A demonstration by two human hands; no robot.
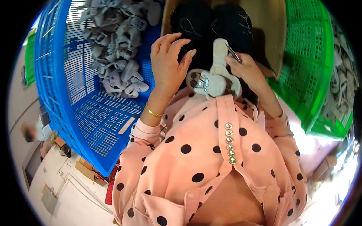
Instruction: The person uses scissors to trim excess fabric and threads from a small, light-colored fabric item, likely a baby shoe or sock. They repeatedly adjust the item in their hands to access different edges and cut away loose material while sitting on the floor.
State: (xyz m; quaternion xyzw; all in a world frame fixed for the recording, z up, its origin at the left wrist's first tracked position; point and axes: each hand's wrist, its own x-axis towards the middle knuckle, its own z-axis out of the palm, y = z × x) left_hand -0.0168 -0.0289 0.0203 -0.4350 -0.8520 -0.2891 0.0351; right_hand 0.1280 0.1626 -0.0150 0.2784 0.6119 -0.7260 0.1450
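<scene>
My left hand point(167, 62) is raised above my lap, its fingers apart and nothing in them. My right hand point(247, 69) is closed around a slim dark metal tool point(234, 53), perhaps small snips; its handle is hidden in the fingers. Beside that tool a pale flap or strap point(220, 54) stands up, and the right fingertips are next to it. Below it, on my lap, lies a small white shoe upper point(211, 83) with a shiny silver pattern. Whether the flap and the upper are one piece I cannot tell.
A blue plastic basket point(94, 128) at my left holds a heap of grey-white shoe uppers point(117, 49). At my right stands a green plastic basket point(307, 56), with more pale pieces point(341, 79) beyond it. A cardboard box point(269, 30) lies ahead, around my dark shoes point(232, 26).
</scene>
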